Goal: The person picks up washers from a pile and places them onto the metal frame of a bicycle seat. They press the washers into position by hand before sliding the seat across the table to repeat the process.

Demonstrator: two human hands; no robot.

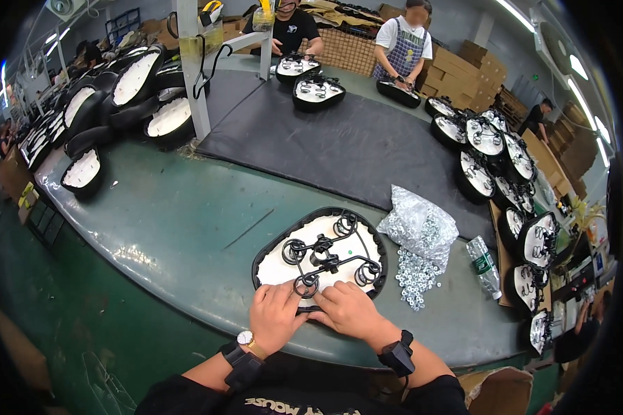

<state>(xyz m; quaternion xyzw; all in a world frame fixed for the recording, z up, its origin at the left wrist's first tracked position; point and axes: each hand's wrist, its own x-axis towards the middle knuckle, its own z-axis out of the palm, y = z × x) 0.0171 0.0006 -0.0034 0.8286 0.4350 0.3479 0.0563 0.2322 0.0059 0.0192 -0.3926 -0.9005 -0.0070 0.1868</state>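
A bicycle saddle lies upside down on the table in front of me, its white base up and its black cover wrapped over the rim. A black wire frame with coil springs and a central clamp sits on the base. My left hand grips the near rim, fingers bent beside the nearest coil spring. Close by on the right, my right hand also holds the near edge, its fingers curled by that same spring. Both thumbs meet at the rim. Anything small between the fingertips is hidden.
Right of the saddle, a clear plastic bag spills a heap of metal nuts beside a plastic bottle. Framed saddles line the right side; saddles without frames are piled left of a metal post. Two people work across a black mat.
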